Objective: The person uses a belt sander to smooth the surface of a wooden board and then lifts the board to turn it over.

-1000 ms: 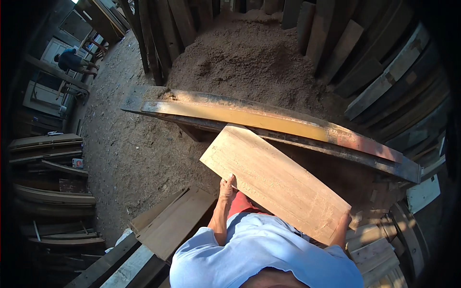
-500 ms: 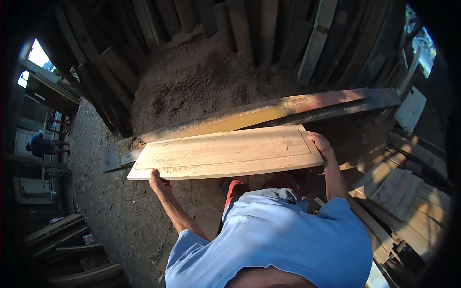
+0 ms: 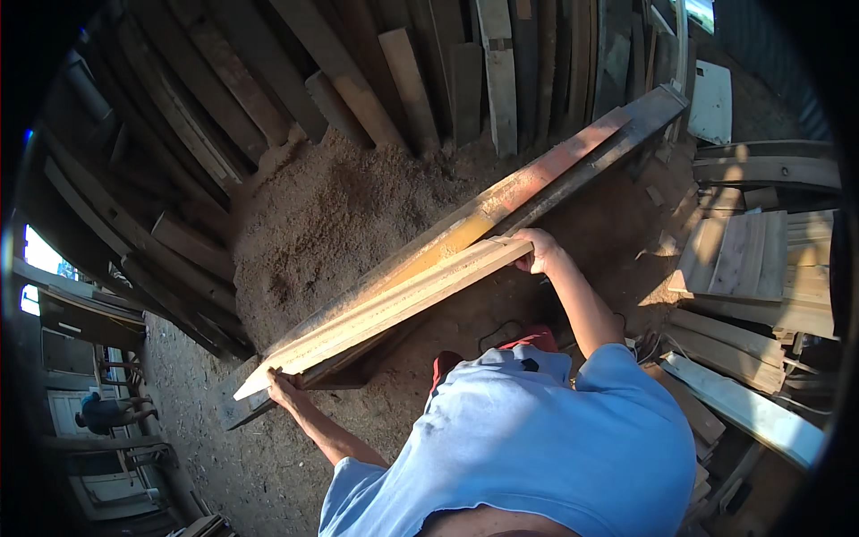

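Note:
A pale wooden panel (image 3: 386, 313) is held up in front of me, tilted so that it shows as a narrow slanting strip. My left hand (image 3: 285, 388) is closed on its near left corner. At the far right end, my right hand (image 3: 538, 250) grips the panel, fingers partly hidden beneath it. Just behind the panel runs a long, narrow machine bed (image 3: 617, 148) with a yellow and reddish strip along it. The panel overlaps part of this bed in view, and I cannot tell whether they touch.
A sawdust heap (image 3: 313, 215) lies beyond the bed. Dark boards (image 3: 407, 85) lean upright behind it. At the right are stacked planks (image 3: 734, 255) and a long white board (image 3: 747, 407). Another person (image 3: 112, 413) is far off at the left.
The panel has turned from showing its broad face to nearly edge-on, its left end swinging lower and its right end moving left. Both hands keep hold. My view has turned too.

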The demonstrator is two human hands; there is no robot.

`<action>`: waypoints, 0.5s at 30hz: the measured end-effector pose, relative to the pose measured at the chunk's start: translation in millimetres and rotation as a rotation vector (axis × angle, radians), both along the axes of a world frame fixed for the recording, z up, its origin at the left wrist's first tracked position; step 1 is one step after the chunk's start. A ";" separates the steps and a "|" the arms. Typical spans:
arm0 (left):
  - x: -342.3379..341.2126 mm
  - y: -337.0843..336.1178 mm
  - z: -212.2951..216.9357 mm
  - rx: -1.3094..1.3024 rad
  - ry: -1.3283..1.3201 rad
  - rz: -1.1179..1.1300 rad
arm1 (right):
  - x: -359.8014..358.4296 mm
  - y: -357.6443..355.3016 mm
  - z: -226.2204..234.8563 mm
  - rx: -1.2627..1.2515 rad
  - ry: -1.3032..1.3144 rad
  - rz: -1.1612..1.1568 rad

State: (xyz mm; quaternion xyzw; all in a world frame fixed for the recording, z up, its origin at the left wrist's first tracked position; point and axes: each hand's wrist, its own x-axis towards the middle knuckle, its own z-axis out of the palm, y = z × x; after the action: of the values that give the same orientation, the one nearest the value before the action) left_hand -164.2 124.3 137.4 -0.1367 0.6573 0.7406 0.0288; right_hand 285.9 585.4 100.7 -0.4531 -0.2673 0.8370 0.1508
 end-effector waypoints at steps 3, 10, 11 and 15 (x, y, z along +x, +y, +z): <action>-7.9 2.7 -6.6 0.005 0.011 -0.009 | 2.8 -3.0 -7.5 -0.018 0.052 -0.012; -8.9 5.8 -7.5 0.020 0.035 0.031 | 3.3 -13.1 -10.5 -0.035 0.118 -0.100; -6.8 5.3 -5.2 0.031 0.033 0.032 | 1.8 -14.8 -8.0 -0.046 0.104 -0.109; 51.5 41.2 -2.1 0.265 -0.139 -0.153 | 4.6 -26.3 -5.0 -0.090 0.191 -0.113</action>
State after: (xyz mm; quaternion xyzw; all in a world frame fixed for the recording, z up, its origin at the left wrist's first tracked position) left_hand -112.7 165.5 135.3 -0.1320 0.5587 0.8053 0.1482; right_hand 290.4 559.1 95.7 -0.3921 -0.1879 0.8776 0.2020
